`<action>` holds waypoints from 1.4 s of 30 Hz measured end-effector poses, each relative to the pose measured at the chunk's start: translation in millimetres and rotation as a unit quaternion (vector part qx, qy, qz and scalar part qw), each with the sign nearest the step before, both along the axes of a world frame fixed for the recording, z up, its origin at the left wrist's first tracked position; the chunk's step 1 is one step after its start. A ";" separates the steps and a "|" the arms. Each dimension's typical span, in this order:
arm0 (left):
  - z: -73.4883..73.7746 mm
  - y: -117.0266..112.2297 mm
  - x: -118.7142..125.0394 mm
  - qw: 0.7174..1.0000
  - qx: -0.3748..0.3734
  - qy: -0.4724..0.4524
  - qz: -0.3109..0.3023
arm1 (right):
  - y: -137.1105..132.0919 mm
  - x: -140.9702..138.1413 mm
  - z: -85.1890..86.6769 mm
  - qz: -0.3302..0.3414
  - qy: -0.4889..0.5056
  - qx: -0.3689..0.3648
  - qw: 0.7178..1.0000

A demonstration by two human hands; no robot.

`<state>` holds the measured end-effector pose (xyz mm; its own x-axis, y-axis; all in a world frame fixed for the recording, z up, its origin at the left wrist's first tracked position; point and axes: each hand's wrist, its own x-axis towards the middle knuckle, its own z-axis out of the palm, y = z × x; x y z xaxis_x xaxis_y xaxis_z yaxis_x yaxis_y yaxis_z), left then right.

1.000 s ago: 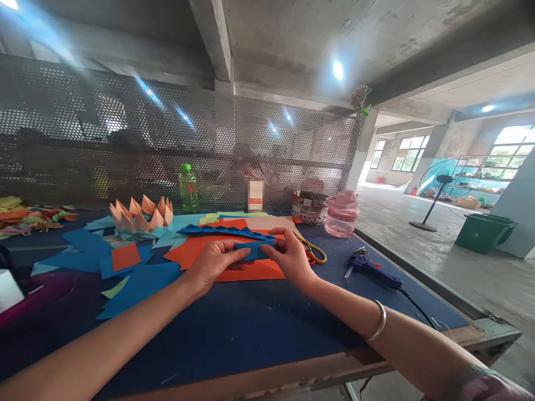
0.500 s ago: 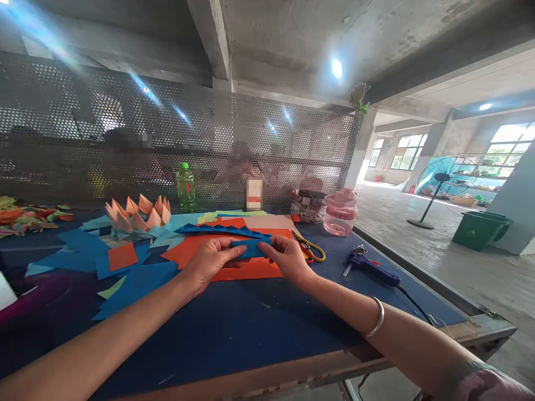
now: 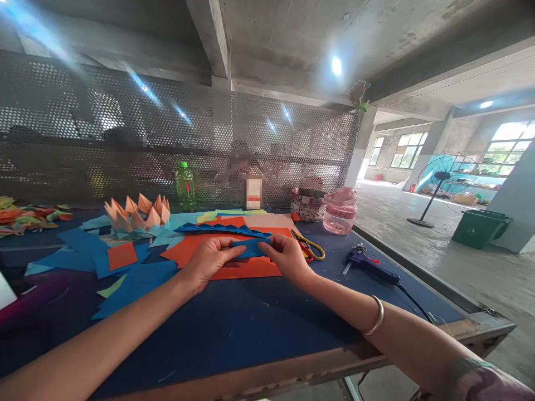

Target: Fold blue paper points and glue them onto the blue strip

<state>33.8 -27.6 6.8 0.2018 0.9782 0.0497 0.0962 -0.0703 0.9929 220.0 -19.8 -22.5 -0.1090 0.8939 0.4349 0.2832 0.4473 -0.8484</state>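
Both my hands pinch a folded blue paper strip over the table, my left hand at its left end and my right hand at its right end. Under them lies a large orange paper sheet. Just beyond the strip is a dark blue zigzag-folded paper strip. Yellow-handled scissors lie right of my right hand. A silver bangle circles my right wrist.
A paper origami lotus and blue paper scraps lie left on the blue tabletop. A blue glue gun, pink jar, patterned tin and green bottle stand nearby. A perforated metal screen runs behind.
The camera view has drifted slightly, so the table sits a little differently in the frame. Both hands still hold the blue strip, with no clear change in their grip.
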 end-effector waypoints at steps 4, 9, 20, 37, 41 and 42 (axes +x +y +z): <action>-0.2 -1.2 -0.1 1.000 -0.004 0.011 -0.023 | -0.9 -0.9 -1.6 -0.011 -0.019 0.031 0.999; 0.5 -4.1 2.3 1.000 0.005 0.021 -0.016 | -3.5 -1.5 -2.4 -0.012 -0.033 0.052 0.998; 2.1 -5.1 6.1 0.998 0.054 0.029 0.013 | -4.5 -6.9 -2.8 0.064 0.018 0.004 0.998; 8.2 -0.3 0.3 0.993 0.090 0.064 0.040 | 3.1 -3.8 1.4 0.123 0.116 -0.044 0.985; 7.0 6.8 -7.9 0.992 0.096 0.064 0.056 | 6.3 2.4 3.0 0.096 0.105 -0.048 0.989; 6.7 7.9 -9.4 0.992 0.096 0.064 0.059 | 6.7 3.6 3.3 0.090 0.101 -0.045 0.990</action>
<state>24.3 -19.6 13.5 0.1037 0.9702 0.2190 0.2401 -0.2380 0.9411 223.6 -13.1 -19.2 -0.1897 0.9036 0.3840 0.0269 0.3958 -0.9180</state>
